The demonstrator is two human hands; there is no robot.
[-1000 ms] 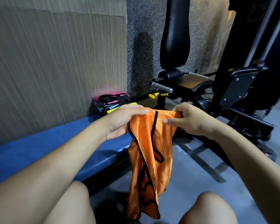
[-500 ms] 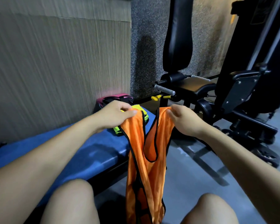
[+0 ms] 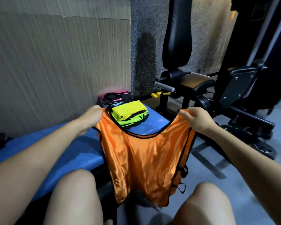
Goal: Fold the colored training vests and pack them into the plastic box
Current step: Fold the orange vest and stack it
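Orange vest [image 3: 144, 161] held spread by its two shoulder straps, one in each hand.

The left hand [image 3: 92, 116] gripped the left strap with fingers curled round the fabric, and the right hand [image 3: 196, 119] pinched the right strap between thumb and curled fingers. The vest hung flat from those fingers, in front of the edge of the blue bench [image 3: 81, 148] and down between the person's knees. Past the neckline, a stack of folded yellow and green vests [image 3: 130, 114] lay on the bench, with pink and black items just behind it.
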